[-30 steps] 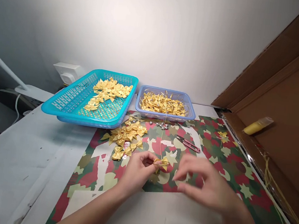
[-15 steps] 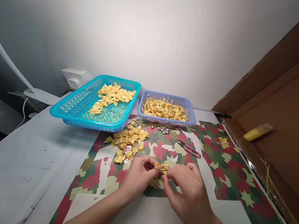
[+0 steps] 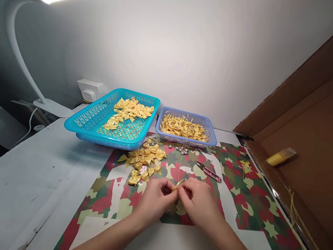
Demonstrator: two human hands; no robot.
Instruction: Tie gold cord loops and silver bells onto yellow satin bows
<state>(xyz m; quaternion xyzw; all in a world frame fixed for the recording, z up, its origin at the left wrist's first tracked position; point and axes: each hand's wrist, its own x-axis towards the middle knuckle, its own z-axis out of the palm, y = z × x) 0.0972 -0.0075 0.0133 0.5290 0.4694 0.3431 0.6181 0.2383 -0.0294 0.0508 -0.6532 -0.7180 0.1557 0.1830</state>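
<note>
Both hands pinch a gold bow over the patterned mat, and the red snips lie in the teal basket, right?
Not quite. The head view shows the red snips lying on the patterned mat, in front of the purple basket, not in the teal basket. The rest holds: left hand and right hand pinch a gold bow over the mat.

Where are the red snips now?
In the head view, the red snips lie on the patterned mat, right of centre, between the right hand and the purple basket.
</note>
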